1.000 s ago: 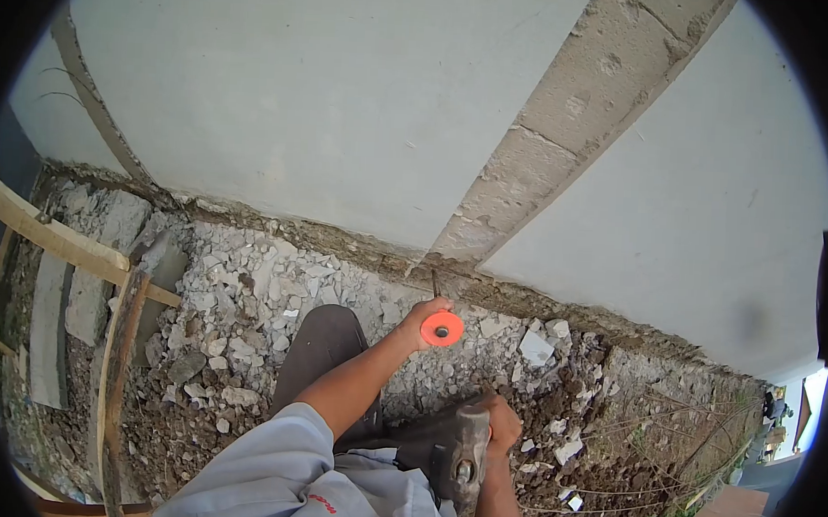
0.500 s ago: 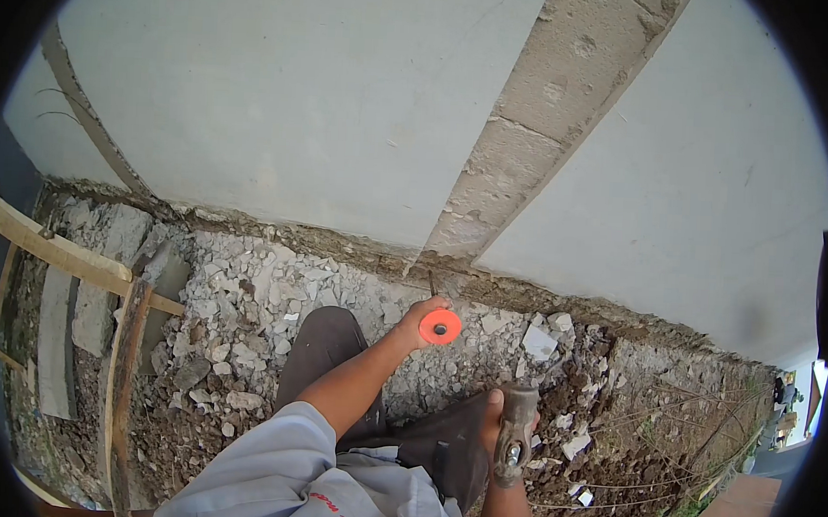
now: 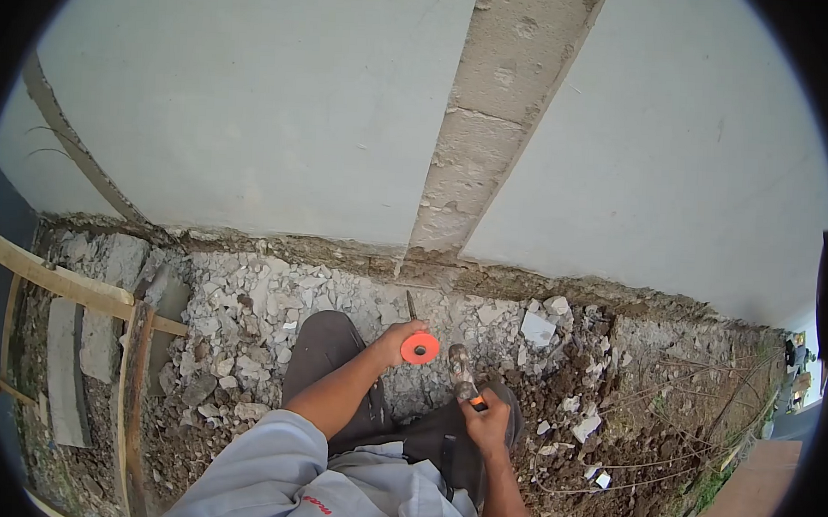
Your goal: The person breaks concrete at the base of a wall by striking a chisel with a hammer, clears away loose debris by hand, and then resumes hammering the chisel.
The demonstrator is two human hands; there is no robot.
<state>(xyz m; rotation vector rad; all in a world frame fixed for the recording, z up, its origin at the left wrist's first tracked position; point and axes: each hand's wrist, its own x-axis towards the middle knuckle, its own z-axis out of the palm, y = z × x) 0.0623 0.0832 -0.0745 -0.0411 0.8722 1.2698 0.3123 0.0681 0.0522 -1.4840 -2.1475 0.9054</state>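
My left hand (image 3: 395, 343) is wrapped round a chisel (image 3: 419, 348) with a round orange hand guard. The chisel's metal shaft points away from me, its tip over the pale rubble just short of the wall's foot. Close by on the right, my right hand (image 3: 491, 419) grips a hammer (image 3: 461, 367) by its orange and black handle. The hammer's head lies to the right of the orange guard, with a small gap between them in this view. Behind the tip, a bare concrete strip (image 3: 475, 150) runs up the wall.
A smooth pale wall (image 3: 282, 114) fills the far side. Broken concrete rubble (image 3: 265, 294) lies along its base, with dark soil (image 3: 567, 450) at right. On the left stand wooden boards (image 3: 136, 385) and a concrete slab (image 3: 67, 373). A brown board (image 3: 745, 499) lies lower right.
My right hand has swung the hammer leftward and forward, closer to the chisel. The chisel and my left hand sit slightly left and lower, and the strip appears further left as the view shifted.
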